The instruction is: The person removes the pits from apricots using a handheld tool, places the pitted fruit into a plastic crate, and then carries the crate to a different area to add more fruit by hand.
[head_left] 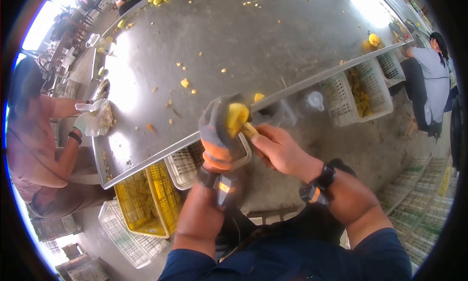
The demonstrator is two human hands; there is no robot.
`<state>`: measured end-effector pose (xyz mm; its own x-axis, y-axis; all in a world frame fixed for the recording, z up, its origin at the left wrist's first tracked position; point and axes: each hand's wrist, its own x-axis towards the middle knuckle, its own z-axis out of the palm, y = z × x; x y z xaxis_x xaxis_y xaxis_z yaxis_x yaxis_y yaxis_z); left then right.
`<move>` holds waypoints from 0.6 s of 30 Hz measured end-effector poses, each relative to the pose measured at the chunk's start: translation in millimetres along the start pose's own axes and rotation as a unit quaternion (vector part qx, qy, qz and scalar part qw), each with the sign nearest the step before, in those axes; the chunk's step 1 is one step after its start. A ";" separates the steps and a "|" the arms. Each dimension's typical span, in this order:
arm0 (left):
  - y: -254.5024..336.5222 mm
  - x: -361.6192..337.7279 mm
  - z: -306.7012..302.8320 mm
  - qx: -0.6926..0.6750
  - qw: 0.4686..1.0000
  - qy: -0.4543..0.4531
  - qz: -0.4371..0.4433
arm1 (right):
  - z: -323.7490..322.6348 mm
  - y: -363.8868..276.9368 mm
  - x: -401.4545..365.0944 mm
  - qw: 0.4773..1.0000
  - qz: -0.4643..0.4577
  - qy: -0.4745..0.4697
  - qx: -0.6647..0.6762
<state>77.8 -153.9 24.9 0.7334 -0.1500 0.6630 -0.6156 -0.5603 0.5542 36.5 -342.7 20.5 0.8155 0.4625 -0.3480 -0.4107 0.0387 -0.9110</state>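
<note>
My left hand [214, 127], in a grey and orange glove, is closed around a peeled-looking yellow fruit [236, 119] at the table's front edge. My bare right hand [282, 148] grips a tool with a light handle [249, 130]. The tool's dark working end meets the right side of the fruit, and its exact kind is hidden there. Just beyond the fruit, a small yellow piece [259, 97] lies on the metal table [234, 42].
Yellow scraps [185, 83] dot the table. Below its edge stand a yellow crate [168, 198], a white crate [183, 169] and another white crate [385, 103] holding yellow pieces. One person [39, 134] sits at the left with a plastic bag [99, 117]; another person [431, 71] is at the right.
</note>
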 end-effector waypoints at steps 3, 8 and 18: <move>-11.4 -7.8 0.7 0.008 1.000 0.000 0.020 | 1.7 -6.6 -2.5 0.991 0.075 -0.039 0.100; -19.7 -17.2 11.8 -0.089 0.995 0.040 0.001 | -2.7 -10.1 -5.5 0.967 0.117 -0.077 0.214; -4.3 -11.4 5.4 -0.241 0.953 0.015 -0.184 | 2.9 -7.3 -7.7 0.983 0.070 -0.066 0.159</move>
<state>73.6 -154.2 12.2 0.9207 0.0121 0.3902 -0.3855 -0.1291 0.9136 32.0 -344.0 30.5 0.6909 0.5929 -0.4137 -0.6383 0.2315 -0.7342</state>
